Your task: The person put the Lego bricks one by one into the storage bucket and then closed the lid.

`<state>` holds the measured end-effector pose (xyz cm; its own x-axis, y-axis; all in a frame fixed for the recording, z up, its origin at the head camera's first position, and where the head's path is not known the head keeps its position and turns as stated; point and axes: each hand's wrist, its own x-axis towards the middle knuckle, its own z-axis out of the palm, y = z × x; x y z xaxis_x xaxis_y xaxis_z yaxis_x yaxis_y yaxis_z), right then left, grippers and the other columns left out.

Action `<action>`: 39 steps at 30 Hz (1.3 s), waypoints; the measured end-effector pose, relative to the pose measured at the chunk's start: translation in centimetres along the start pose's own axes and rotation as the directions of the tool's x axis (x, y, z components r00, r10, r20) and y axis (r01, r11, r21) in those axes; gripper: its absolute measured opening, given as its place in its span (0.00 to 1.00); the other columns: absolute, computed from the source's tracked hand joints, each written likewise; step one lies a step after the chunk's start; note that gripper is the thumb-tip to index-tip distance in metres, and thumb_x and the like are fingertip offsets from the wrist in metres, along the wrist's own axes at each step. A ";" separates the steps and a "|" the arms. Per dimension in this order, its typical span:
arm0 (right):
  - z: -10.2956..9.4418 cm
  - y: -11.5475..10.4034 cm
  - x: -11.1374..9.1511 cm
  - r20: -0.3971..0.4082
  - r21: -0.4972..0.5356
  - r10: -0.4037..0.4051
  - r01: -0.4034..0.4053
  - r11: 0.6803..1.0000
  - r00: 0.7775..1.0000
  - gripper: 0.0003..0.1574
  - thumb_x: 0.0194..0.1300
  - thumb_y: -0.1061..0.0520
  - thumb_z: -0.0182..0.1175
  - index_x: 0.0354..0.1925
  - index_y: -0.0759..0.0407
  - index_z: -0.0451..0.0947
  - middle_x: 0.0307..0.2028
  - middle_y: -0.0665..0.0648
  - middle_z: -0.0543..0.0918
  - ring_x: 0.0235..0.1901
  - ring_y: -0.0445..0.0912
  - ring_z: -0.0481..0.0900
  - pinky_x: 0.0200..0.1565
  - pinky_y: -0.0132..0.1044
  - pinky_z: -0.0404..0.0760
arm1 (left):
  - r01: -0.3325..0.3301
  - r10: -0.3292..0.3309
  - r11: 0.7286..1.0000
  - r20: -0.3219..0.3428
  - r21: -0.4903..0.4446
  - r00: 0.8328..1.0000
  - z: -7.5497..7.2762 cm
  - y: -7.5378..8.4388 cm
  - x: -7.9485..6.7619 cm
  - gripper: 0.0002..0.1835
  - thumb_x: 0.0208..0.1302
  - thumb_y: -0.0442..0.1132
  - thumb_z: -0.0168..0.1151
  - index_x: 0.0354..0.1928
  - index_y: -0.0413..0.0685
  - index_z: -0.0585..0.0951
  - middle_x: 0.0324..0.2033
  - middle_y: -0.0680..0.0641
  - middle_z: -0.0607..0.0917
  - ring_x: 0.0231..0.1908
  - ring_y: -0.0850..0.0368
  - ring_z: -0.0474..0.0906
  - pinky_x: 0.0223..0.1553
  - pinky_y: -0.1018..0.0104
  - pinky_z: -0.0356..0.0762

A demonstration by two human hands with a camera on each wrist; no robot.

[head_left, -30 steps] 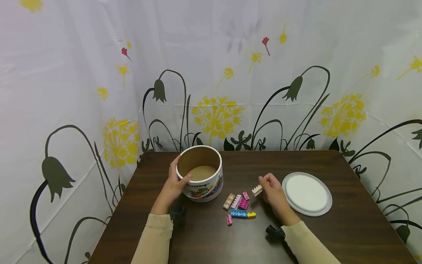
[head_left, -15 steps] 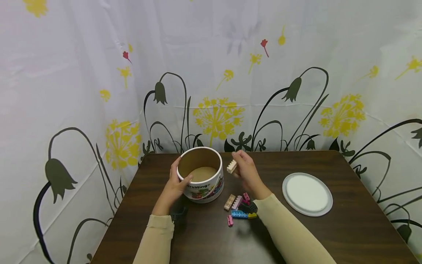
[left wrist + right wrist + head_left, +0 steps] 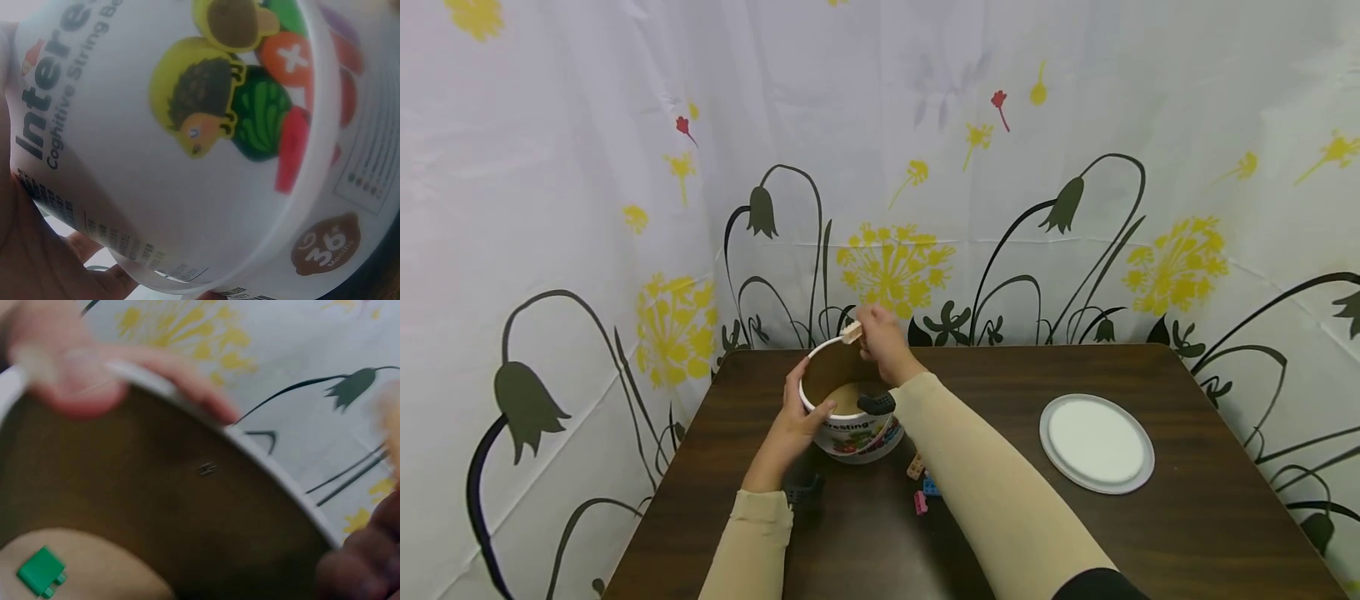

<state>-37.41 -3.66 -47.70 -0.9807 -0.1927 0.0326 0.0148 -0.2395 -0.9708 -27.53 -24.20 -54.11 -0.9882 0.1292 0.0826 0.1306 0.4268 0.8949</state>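
A white bucket (image 3: 859,439) with printed pictures stands on the table, tilted slightly toward me in the head view. My left hand (image 3: 796,419) grips its left side, thumb over the rim and fingers around the outside wall. Above the bucket's far rim, my right hand (image 3: 883,343) pinches a beige toy building brick (image 3: 852,332). That brick shows only as a blur at the right edge of the right wrist view. Inside the bucket, a green brick (image 3: 41,572) lies on the tan bottom. The printed bucket wall fills most of the left wrist view.
Right of the bucket lie a tan brick (image 3: 915,467), a blue brick (image 3: 931,486) and a pink brick (image 3: 921,502); the right sleeve (image 3: 992,467) hides others. A round white lid (image 3: 1097,443) rests farther right. A flower-print curtain (image 3: 1000,275) hangs behind the table.
My right hand has carried the beige brick leftward and away from me, from beside the loose bricks to above the bucket. The left hand and bucket have stayed in place.
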 end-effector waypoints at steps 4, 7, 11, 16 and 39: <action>0.4 0.3 0.4 -0.009 -0.070 0.026 -0.027 0.997 1.000 0.19 0.86 0.45 0.52 0.35 0.50 0.71 0.17 0.45 0.64 0.15 0.40 0.54 0.21 0.34 0.59 | -0.007 0.007 1.000 0.005 0.005 1.000 -0.3 0.2 0.3 0.53 0.70 0.52 0.65 0.88 0.63 0.44 0.84 0.35 0.50 0.78 0.26 0.58 0.76 0.27 0.60; 0.1 0.3 0.2 0.025 0.037 0.018 -0.019 0.999 1.000 0.19 0.87 0.47 0.50 0.35 0.51 0.69 0.17 0.45 0.65 0.14 0.38 0.53 0.20 0.31 0.56 | 0.004 -0.004 1.000 0.001 -0.002 1.000 -0.1 0.2 0.1 0.53 0.70 0.51 0.66 0.87 0.63 0.45 0.83 0.35 0.51 0.78 0.27 0.58 0.76 0.27 0.59; -0.1 0.3 -0.5 0.052 0.020 0.019 -0.020 1.000 0.998 0.19 0.86 0.47 0.52 0.34 0.52 0.70 0.17 0.46 0.67 0.14 0.39 0.54 0.21 0.34 0.56 | 0.013 -0.013 1.000 0.009 -0.009 1.000 0.2 0.0 -0.2 0.53 0.70 0.52 0.66 0.87 0.62 0.44 0.83 0.34 0.51 0.78 0.27 0.58 0.76 0.28 0.60; 0.0 0.1 -0.6 0.061 0.016 -0.011 0.010 1.000 0.998 0.22 0.85 0.43 0.56 0.35 0.55 0.71 0.16 0.49 0.68 0.13 0.40 0.54 0.23 0.39 0.53 | 0.003 -0.003 1.000 0.006 -0.018 1.000 0.1 0.0 -0.3 0.52 0.71 0.52 0.66 0.88 0.64 0.44 0.84 0.34 0.50 0.78 0.26 0.59 0.76 0.27 0.60; -0.2 -0.1 -0.5 0.062 0.113 -0.067 0.060 0.992 0.996 0.24 0.88 0.43 0.48 0.40 0.60 0.69 0.16 0.44 0.56 0.14 0.39 0.50 0.19 0.32 0.54 | 0.006 -0.006 1.000 -0.016 -0.017 1.000 0.2 0.0 -0.2 0.52 0.70 0.51 0.67 0.87 0.63 0.46 0.83 0.34 0.52 0.78 0.27 0.59 0.77 0.29 0.59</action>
<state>-36.94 -3.31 -47.72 -0.9656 -0.2345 0.1121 -0.0218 -0.3567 -0.9340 -27.36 -24.05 -54.20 -0.9901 0.1126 0.0840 0.1234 0.4119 0.9028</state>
